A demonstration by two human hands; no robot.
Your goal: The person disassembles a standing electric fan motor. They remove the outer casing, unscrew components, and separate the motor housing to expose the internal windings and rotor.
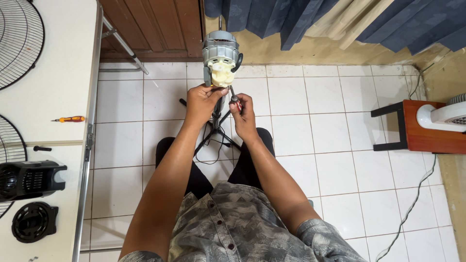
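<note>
head camera, looking down: the right hand (245,114) is closed around a screwdriver (235,97) with a red-and-dark handle, its thin shaft pointing up and slightly left toward the underside of a bare fan motor (221,56). the left hand (201,102) is closed on the motor's lower part, fingers curled just beneath the cream plastic gearbox (222,75) that sits on the near face of the grey metal housing. the motor lies directly ahead of both hands and above them in the picture, mounted on a dark stand pole (218,114) that runs down between the person's knees to spread legs on the white tiled floor (315,145); its long axis follows that pole. the left hand is in contact with the motor, while the right is just beside it, the screwdriver tip meeting the housing near the gearbox's right edge; whether the tip sits in a screw cannot be told. well apart on the left, a white table (58,82) carries wire fan guards (17,41), a second orange-handled screwdriver (70,119) and black plastic fan housing parts (29,182).
</note>
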